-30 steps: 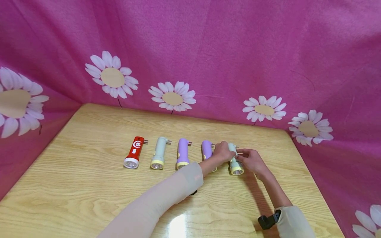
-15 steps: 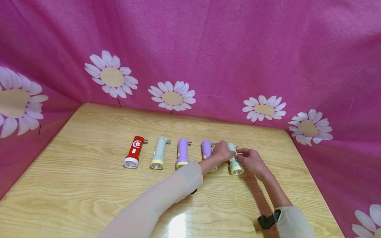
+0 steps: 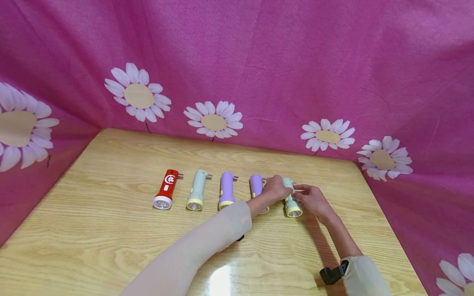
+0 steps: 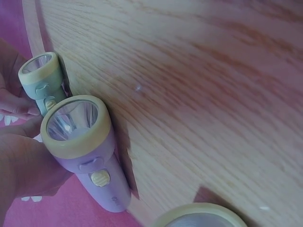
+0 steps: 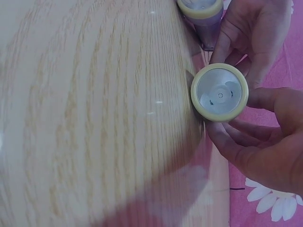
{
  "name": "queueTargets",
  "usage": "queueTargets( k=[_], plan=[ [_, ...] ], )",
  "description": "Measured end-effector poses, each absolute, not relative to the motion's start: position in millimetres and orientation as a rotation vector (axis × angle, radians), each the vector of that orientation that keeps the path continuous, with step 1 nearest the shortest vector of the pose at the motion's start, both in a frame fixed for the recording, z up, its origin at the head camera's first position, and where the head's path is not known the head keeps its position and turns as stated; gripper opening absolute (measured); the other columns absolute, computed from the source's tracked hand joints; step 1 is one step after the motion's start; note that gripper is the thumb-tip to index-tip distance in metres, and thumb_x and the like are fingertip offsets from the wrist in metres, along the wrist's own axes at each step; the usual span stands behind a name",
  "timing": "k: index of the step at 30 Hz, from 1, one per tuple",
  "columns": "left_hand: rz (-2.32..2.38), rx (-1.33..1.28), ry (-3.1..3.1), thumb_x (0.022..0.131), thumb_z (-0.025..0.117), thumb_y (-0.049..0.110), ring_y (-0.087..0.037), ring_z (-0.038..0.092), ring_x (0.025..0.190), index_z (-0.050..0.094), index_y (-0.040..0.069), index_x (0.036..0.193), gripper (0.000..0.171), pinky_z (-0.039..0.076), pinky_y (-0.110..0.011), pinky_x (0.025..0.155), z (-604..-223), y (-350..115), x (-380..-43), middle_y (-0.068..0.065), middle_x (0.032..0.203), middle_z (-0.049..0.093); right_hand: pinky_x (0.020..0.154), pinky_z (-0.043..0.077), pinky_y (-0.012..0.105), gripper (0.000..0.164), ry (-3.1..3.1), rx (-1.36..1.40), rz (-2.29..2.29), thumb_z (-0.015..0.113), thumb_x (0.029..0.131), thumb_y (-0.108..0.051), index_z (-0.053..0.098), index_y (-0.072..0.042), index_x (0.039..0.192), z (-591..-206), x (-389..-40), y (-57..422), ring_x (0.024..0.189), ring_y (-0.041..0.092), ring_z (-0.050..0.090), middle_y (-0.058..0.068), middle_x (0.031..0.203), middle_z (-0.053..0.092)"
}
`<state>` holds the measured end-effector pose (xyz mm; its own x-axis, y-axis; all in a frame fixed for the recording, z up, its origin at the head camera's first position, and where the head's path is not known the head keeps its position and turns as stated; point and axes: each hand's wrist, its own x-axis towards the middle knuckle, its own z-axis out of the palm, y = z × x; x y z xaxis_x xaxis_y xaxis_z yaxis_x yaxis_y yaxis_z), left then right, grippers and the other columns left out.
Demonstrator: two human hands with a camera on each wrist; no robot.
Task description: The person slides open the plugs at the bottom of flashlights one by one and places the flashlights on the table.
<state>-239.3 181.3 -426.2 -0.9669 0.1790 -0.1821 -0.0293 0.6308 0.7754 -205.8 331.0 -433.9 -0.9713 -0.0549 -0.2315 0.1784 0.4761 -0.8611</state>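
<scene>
A pale green flashlight [image 3: 294,210] with a cream-yellow rim lies at the right end of a row, lens facing the near edge. My left hand [image 3: 275,190] reaches across and holds its body from the left, forearm passing over the table. From the right, my right hand [image 3: 314,201] pinches the same flashlight between thumb and fingers; the right wrist view shows both hands beside its round lens [image 5: 219,94]. Just left of my left hand lies a purple flashlight [image 3: 256,183], partly covered by that hand and wrist. In the left wrist view this purple flashlight [image 4: 106,165] stands large in front.
Leftward along the row lie another purple flashlight [image 3: 227,185], a second pale green one [image 3: 199,185] and a red one [image 3: 168,185] with a white head. Plug prongs stick out to the right near their back ends. Pink flowered cloth [image 3: 259,61] surrounds the wooden table [image 3: 111,238].
</scene>
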Motion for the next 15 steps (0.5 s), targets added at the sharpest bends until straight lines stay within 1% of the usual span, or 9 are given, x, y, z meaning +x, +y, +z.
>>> queueTargets(
  k=[5, 11, 13, 15],
  plan=[
    [1.222, 0.161, 2.643, 0.089, 0.073, 0.027, -0.013, 0.044, 0.053, 0.049, 0.011, 0.069, 0.035, 0.036, -0.022, 0.045, -425, 180, -242, -0.002, 0.062, 0.046, 0.077, 0.056, 0.026, 0.045, 2.494, 0.128, -1.502, 0.054, 0.1, -0.005, 0.044, 0.017, 0.138, -434, -206, 331, 0.098, 0.019, 0.061, 0.031, 0.123, 0.058],
    [1.233, 0.153, 2.629, 0.094, 0.069, 0.029, -0.011, 0.038, 0.048, 0.044, 0.013, 0.065, 0.041, 0.033, -0.022, 0.043, -422, 178, -250, 0.0, 0.057, 0.04, 0.076, 0.055, 0.022, 0.043, 2.513, 0.127, -1.508, 0.05, 0.1, -0.003, 0.043, 0.018, 0.137, -435, -207, 332, 0.091, 0.01, 0.06, 0.027, 0.118, 0.061],
    [1.241, 0.148, 2.639, 0.094, 0.069, 0.029, -0.012, 0.039, 0.05, 0.046, 0.012, 0.069, 0.038, 0.034, -0.023, 0.044, -420, 177, -252, 0.001, 0.058, 0.039, 0.075, 0.056, 0.023, 0.043, 2.526, 0.126, -1.518, 0.049, 0.1, -0.003, 0.043, 0.018, 0.137, -434, -207, 332, 0.088, 0.009, 0.06, 0.028, 0.118, 0.061],
    [1.268, 0.15, 2.637, 0.095, 0.069, 0.029, -0.013, 0.042, 0.053, 0.05, 0.01, 0.077, 0.032, 0.037, -0.024, 0.046, -416, 175, -253, -0.001, 0.063, 0.043, 0.073, 0.057, 0.024, 0.042, 2.553, 0.129, -1.519, 0.048, 0.1, -0.004, 0.044, 0.017, 0.137, -432, -207, 331, 0.088, 0.012, 0.062, 0.03, 0.119, 0.061]
  ],
)
